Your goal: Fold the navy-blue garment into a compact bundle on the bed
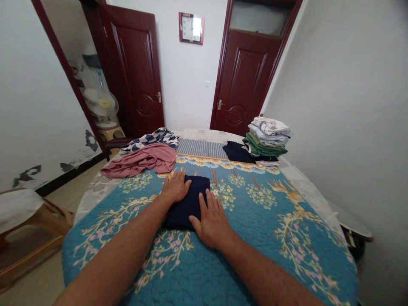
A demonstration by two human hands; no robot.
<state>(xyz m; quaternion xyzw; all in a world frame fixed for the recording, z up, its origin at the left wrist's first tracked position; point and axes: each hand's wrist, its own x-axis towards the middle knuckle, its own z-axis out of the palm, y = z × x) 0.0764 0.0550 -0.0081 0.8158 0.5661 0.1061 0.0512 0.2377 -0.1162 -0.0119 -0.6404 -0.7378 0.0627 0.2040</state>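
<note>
A folded navy garment (188, 204) lies near the middle of the teal floral quilt (270, 259), well in from its near edge. The left hand (174, 188) and right hand (212, 223) rest on it, fingers spread flat, gripping nothing; the quilt extends widely to the right.

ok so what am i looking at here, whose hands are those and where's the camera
This is a single picture from a camera worn on a person's head, looking forward and down, so you see what they see. There's no machine here. The bare left hand and right hand belong to the wearer. Both lie flat, open and not gripping, on a folded navy garment. It sits on a blue floral bedspread. Farther along are a crumpled pink cloth and a stack of folded clothes.
</note>
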